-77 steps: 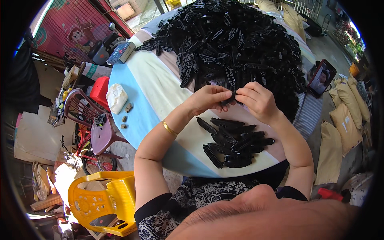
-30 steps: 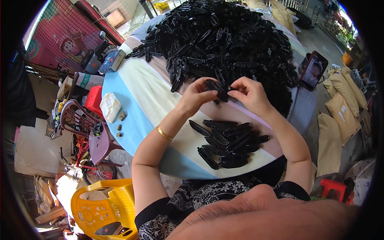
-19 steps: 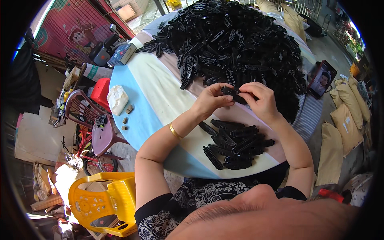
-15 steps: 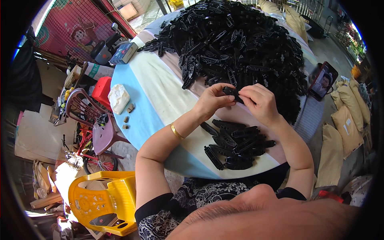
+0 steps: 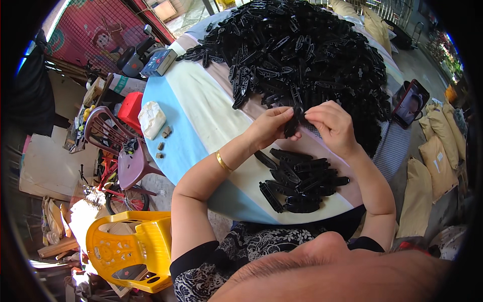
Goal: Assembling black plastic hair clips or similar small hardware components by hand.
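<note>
My left hand (image 5: 271, 127) grips a small, elongated black plastic part (image 5: 292, 127) between thumb and fingers, tilted above the table. Close by its upper end, my right hand (image 5: 332, 127) is closed in a pinch; what sits between those fingertips is too small and dark to make out. Just beyond both hands rises a big heap of similar black plastic parts (image 5: 302, 55). Nearer to me, between my forearms, lies a smaller pile of such parts (image 5: 302, 181) on the striped tablecloth (image 5: 201, 116).
A phone (image 5: 410, 103) stands at the table's right edge. On the left are a crumpled white bag (image 5: 151, 121), several small brown blocks (image 5: 166, 132) and a blue box (image 5: 159, 63). Yellow (image 5: 151, 246) and purple (image 5: 133, 163) chairs stand left; brown sacks (image 5: 436, 156) right.
The black part in my left hand has turned from lying nearly level to pointing more up and down. My right fingers have shifted slightly toward its upper end.
</note>
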`<state>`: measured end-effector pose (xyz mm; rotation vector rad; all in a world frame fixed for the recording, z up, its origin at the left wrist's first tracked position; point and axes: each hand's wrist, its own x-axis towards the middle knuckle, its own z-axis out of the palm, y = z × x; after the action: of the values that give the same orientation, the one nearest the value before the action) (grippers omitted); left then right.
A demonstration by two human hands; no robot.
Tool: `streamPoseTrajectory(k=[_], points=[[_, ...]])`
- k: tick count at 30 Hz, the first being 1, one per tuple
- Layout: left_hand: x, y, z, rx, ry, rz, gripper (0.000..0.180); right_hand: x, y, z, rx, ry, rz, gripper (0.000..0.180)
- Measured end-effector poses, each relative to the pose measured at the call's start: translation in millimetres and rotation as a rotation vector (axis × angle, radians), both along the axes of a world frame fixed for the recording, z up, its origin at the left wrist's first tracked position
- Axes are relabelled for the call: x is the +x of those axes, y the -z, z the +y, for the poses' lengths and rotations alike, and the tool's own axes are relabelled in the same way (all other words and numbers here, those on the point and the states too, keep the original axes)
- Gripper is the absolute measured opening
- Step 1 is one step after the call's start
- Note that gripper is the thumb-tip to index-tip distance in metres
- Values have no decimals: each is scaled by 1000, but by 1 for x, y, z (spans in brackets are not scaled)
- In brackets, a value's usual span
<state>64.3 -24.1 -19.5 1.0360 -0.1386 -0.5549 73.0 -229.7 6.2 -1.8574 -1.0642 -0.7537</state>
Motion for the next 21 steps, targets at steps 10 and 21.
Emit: streamPoseTrajectory(k=[10, 21], points=[[2, -7, 9, 247, 138, 91, 32, -7, 5, 5, -221, -73, -285, 19], [-5, -24, 12, 462, 171, -221, 38, -7, 4, 2, -278, -49, -322, 22]])
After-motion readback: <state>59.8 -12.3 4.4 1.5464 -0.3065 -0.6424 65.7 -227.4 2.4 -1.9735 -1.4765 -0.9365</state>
